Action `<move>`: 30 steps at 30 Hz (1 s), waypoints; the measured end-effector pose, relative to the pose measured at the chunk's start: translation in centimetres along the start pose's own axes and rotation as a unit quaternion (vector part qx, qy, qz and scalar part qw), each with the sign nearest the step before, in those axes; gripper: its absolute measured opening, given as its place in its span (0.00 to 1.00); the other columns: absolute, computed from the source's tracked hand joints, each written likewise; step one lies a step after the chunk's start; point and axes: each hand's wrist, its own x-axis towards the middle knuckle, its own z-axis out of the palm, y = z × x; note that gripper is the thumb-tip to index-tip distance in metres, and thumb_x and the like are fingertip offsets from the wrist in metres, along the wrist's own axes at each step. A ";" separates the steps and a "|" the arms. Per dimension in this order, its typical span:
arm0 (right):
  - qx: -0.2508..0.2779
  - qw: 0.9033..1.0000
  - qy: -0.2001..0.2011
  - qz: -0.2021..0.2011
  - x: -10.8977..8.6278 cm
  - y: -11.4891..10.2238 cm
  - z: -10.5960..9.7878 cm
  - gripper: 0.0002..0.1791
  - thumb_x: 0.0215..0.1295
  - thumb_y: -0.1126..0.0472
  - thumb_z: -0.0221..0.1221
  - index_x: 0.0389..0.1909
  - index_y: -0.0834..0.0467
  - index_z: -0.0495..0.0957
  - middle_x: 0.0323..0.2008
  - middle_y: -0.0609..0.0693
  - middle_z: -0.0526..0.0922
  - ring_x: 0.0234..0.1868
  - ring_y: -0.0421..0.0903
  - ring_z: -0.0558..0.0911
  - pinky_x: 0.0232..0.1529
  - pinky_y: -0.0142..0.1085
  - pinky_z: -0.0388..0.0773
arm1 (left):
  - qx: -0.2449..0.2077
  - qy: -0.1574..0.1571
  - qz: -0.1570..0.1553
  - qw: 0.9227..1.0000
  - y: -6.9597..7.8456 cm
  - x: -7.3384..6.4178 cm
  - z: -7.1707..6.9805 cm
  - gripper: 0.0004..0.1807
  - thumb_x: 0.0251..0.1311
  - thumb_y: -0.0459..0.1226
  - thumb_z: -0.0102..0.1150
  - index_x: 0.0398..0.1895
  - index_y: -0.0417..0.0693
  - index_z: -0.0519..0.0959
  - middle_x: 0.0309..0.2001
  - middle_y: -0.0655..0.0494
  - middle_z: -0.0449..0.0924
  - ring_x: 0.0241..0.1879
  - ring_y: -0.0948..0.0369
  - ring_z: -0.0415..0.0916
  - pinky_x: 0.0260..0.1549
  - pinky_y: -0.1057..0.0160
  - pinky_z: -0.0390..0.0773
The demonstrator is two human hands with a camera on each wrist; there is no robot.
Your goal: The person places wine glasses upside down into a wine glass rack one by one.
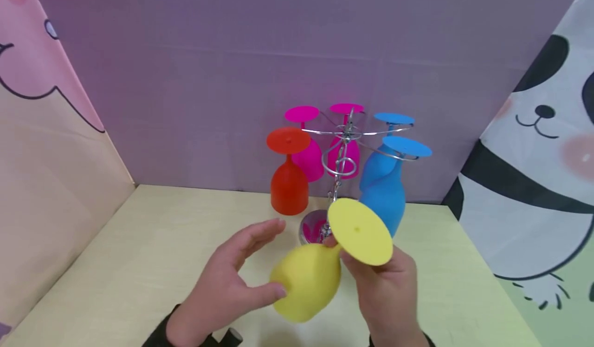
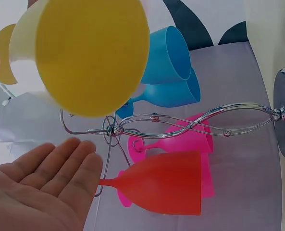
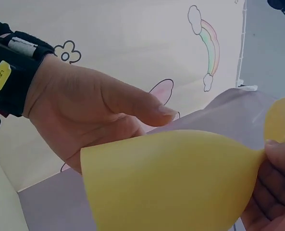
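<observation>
A yellow plastic goblet (image 1: pixel 308 282) is held tilted in front of the body, its round foot up and to the right. My right hand (image 1: pixel 390 290) pinches its stem just under the foot. My left hand (image 1: pixel 223 280) is spread at the left of the bowl, the thumb overlapping it in the head view. Seen from the left wrist, the left hand's fingers (image 2: pixel 80 161) are straight and the palm faces up. Beyond the goblet stands a chrome goblet rack (image 1: pixel 345 133), its base partly hidden behind the yellow foot and right hand.
Upside down on the rack hang a red goblet (image 1: pixel 290 187) at left, two pink goblets (image 1: pixel 308 161) behind, and two blue goblets (image 1: pixel 385 197) at right. The pale tabletop (image 1: pixel 185 244) ends at a purple back cloth (image 1: pixel 209 104), with printed side panels (image 1: pixel 533 192).
</observation>
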 end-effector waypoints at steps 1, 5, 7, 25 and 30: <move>-0.003 1.000 -0.003 -0.004 0.0 0.0 0.0 0.16 0.63 0.73 0.60 0.53 0.65 0.80 0.40 0.57 0.86 0.48 0.51 0.80 0.54 0.35 0.79 | 0.001 -0.008 -0.006 1.000 0.0 0.0 0.0 0.40 0.48 0.42 0.75 0.67 0.57 0.69 0.64 0.65 0.72 0.62 0.61 0.71 0.58 0.48 0.74; -0.033 0.999 -0.014 -0.016 -0.2 0.3 0.3 0.17 0.60 0.74 0.62 0.50 0.63 0.82 0.41 0.54 0.87 0.46 0.49 0.81 0.51 0.34 0.80 | -0.002 -0.069 -0.026 0.997 -0.1 -0.2 0.4 0.41 0.47 0.47 0.76 0.67 0.60 0.69 0.61 0.67 0.73 0.58 0.62 0.73 0.56 0.51 0.76; -0.037 0.999 -0.019 -0.020 -0.3 0.4 0.4 0.17 0.59 0.74 0.63 0.50 0.63 0.83 0.43 0.54 0.87 0.45 0.48 0.81 0.49 0.35 0.81 | -0.003 -0.106 -0.045 0.993 -0.1 -0.2 0.7 0.40 0.46 0.50 0.75 0.66 0.65 0.69 0.59 0.70 0.74 0.56 0.64 0.73 0.55 0.53 0.76; -0.020 0.997 -0.051 -0.050 -0.3 0.8 0.8 0.15 0.60 0.76 0.61 0.48 0.65 0.83 0.45 0.53 0.86 0.43 0.48 0.79 0.45 0.36 0.83 | 0.010 -0.150 -0.105 0.983 0.6 0.0 1.4 0.38 0.45 0.54 0.75 0.62 0.74 0.69 0.56 0.75 0.74 0.54 0.67 0.72 0.55 0.54 0.76; -0.007 0.997 -0.062 -0.050 -0.2 0.9 0.8 0.15 0.62 0.75 0.60 0.50 0.64 0.82 0.46 0.53 0.85 0.45 0.48 0.79 0.46 0.37 0.82 | 0.015 -0.138 -0.083 0.987 0.3 0.0 1.5 0.38 0.47 0.54 0.74 0.63 0.71 0.68 0.56 0.73 0.74 0.54 0.67 0.72 0.56 0.55 0.76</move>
